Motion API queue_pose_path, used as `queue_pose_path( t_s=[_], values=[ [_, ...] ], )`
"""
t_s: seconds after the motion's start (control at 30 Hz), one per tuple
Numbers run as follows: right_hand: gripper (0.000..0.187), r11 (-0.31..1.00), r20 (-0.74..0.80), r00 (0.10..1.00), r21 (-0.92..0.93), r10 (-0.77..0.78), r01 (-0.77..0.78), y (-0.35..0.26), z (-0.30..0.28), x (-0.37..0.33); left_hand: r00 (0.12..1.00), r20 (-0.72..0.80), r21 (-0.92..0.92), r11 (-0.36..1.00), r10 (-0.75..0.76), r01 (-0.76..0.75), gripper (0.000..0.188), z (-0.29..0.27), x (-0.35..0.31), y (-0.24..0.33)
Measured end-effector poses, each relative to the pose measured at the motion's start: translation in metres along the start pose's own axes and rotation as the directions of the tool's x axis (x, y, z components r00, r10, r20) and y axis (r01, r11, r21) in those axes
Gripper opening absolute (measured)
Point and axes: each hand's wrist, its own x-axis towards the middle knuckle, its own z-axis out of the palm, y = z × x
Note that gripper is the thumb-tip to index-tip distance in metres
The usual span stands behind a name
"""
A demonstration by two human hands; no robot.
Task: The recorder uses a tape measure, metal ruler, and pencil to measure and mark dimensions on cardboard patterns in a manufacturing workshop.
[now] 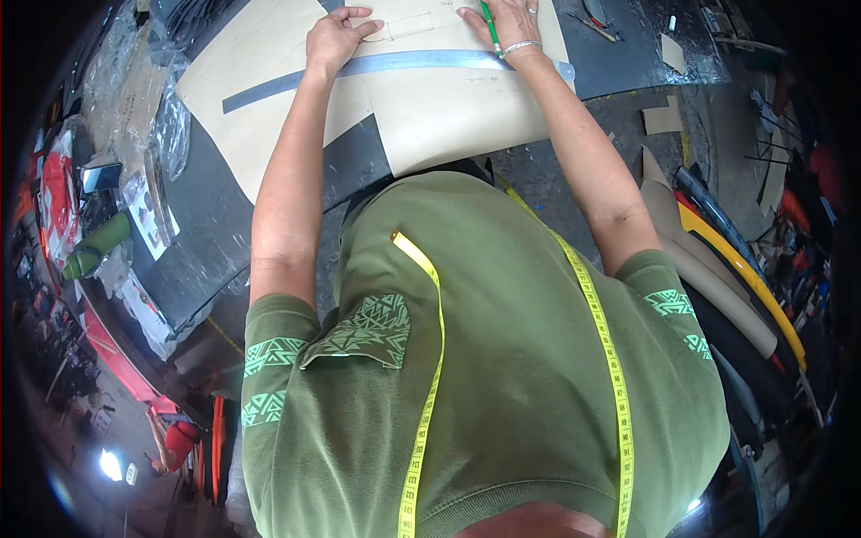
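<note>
Large sheets of tan pattern paper [466,121] lie on a dark table at the top of the view, with a rectangle drawn in thin lines between my hands. My left hand [336,38] rests on the paper to the left of that drawing, thumb and fingers apart, holding nothing. On its right, my right hand [511,22] has a green pencil [491,29] in its grip, its fingertips partly cut off by the upper edge. A long metal ruler [377,65] lies across the sheets, just below both hands and under my right wrist.
A yellow tape measure [610,350] hangs round my neck. Clear plastic wrapping [121,81], a phone [101,177] and a green bottle [97,245] are at the left. Rolls of material [717,269] stand at the right. A person in red [179,444] is at lower left.
</note>
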Motion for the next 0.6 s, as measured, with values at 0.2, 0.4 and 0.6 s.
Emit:
queue_pose_path(
  t_s=[0.2,0.4,0.6],
  values=[
    [0.042,0.999,-0.027,0.999,0.039,-0.032,0.033,0.003,0.006,0.001,1.000,0.001,0.019,1.000,0.007,-0.007,0.048,-0.002,0.001,-0.004],
    [0.042,0.999,-0.015,1.000,0.036,-0.017,0.018,0.004,0.006,0.001,1.000,-0.019,-0.146,0.989,-0.007,0.004,0.036,-0.004,-0.004,0.003],
    [0.042,0.999,-0.034,0.999,-0.013,-0.043,0.042,0.010,0.011,0.001,1.000,-0.016,-0.164,0.986,-0.004,0.002,0.035,-0.003,-0.004,0.005]
  ],
)
